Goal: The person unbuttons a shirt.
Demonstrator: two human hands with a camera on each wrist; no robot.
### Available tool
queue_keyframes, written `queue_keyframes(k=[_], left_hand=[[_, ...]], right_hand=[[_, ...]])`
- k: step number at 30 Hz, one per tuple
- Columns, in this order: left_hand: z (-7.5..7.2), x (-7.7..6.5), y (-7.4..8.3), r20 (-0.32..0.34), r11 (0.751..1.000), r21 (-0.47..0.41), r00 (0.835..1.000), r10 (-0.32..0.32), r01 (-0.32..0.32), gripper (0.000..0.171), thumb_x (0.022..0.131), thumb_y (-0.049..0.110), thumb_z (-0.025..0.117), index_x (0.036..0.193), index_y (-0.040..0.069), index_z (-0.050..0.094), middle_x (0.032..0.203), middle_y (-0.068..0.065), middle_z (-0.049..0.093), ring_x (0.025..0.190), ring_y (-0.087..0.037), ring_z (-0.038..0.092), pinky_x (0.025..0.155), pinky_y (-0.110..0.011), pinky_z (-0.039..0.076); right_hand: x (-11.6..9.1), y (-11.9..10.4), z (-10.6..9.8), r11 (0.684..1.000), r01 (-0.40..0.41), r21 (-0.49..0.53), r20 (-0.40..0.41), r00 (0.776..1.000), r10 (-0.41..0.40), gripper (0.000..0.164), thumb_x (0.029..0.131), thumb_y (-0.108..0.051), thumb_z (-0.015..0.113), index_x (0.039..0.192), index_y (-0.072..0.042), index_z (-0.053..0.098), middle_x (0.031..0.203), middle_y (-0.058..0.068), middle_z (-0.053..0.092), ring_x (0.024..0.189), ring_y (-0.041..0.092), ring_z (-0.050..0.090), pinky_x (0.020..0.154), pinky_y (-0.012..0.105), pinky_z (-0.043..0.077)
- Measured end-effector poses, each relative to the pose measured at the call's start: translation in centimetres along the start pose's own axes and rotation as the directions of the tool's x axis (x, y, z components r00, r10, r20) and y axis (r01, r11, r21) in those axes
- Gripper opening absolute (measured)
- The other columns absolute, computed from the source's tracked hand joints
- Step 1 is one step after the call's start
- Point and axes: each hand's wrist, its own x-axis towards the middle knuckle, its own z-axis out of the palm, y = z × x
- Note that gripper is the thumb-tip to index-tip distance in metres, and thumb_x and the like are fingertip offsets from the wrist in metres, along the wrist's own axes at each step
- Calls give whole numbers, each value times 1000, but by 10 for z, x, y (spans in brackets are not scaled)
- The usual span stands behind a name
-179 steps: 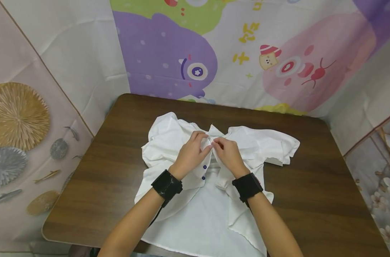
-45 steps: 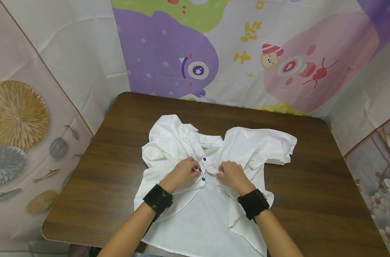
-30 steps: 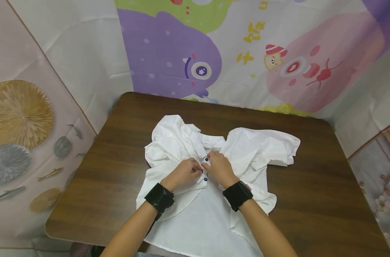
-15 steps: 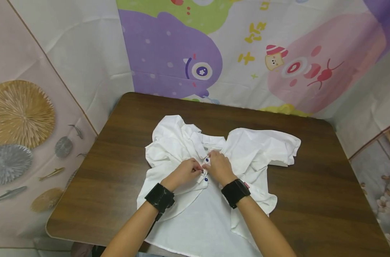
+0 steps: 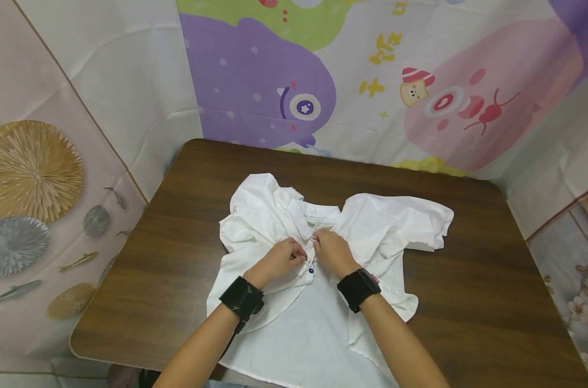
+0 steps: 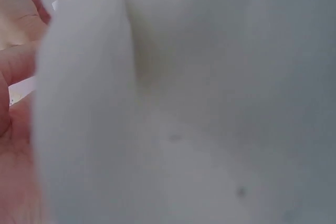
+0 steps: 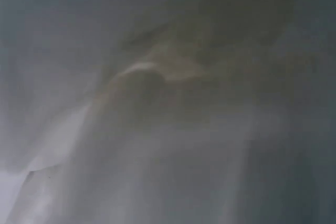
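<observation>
Pinching the white shirt [image 5: 318,326] at its front with the left hand [image 5: 280,263], fingertips closed on the edge of the placket [image 5: 303,278]. Pinching there too, to all appearance, with the right hand [image 5: 334,253], fingers bent, just beside the left and slightly farther up, thumb out of sight. Little help from the wrist views: mostly blurred pale cloth.

Laid out across the middle of the worktop [image 5: 468,323], with collar [image 5: 321,212] toward the far edge, hem [image 5: 255,376] down at the near edge, one sleeve [image 5: 422,218] stretched toward the right edge, and much cloth bunched on the left half.

Brought over by the right hand within the last second and a half: from the loose front panel [image 5: 391,299] across to the placket, close against the left hand. Covered, or nearly so, in the last half second: an upper blue button, plain to see beforehand at the right fingertips. Left clearly visible just below both hands: only the lower blue button [image 5: 310,270]. Hardly shifted meanwhile: the left hand.

Likely meaning for the work: past the stage of gathering both fronts, now into fine finger work on a button. Cannot tell from here about any passage through a buttonhole. Probably not finished, judging by the lower button, lying uncovered, and by the loose panel, hanging apart below.
</observation>
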Motion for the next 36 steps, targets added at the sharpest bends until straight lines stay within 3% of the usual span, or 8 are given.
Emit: queue_keyframes(k=[6,11,16,22,29,36], left_hand=[[2,-1,5,-42,1000,-23,999,6,-7,26,87,7,60,112,-3,57,96,-13,59,89,-25,58,81,-35,48],[4,3,11,-128,999,-34,992,9,-14,37,90,9,57,122,-4,44,90,-14,60,80,-23,59,73,-34,48],[2,9,22,-188,999,-46,982,-19,11,31,95,18,51,117,-3,47,85,-10,58,73,-19,56,67,-30,46],[-6,17,37,-246,999,-41,969,-17,7,26,98,28,46,98,3,51,79,-6,55,66,-14,51,59,-25,43],[-13,17,51,-291,1000,24,957,6,1,21,99,21,43,88,4,50,68,-3,47,59,-14,46,54,-23,37],[-19,14,60,-324,998,56,944,55,-39,18,98,17,45,84,6,49,63,0,41,56,-13,43,52,-23,35]], right_hand=[[0,-1,-11,999,-17,29,6,1000,16,11,91,-15,55,87,-7,63,83,8,65,75,27,62,69,41,48],[-2,-3,-26,996,1,90,-25,1000,2,15,92,-15,55,94,-3,64,84,10,65,72,23,59,69,37,48],[-6,-5,-38,987,23,160,-61,998,-14,16,93,-15,55,96,-1,63,80,10,64,68,20,55,67,34,47],[-10,-9,-49,980,85,179,-128,990,-62,14,93,-13,56,94,-1,62,81,10,64,69,20,56,67,34,49],[-15,-13,-60,960,154,232,-198,974,-109,15,92,-12,56,92,2,62,78,12,63,69,23,56,66,35,48],[-16,-9,-68,922,146,359,-180,980,-85,13,93,-11,55,94,0,62,78,12,63,69,21,54,66,33,45]])
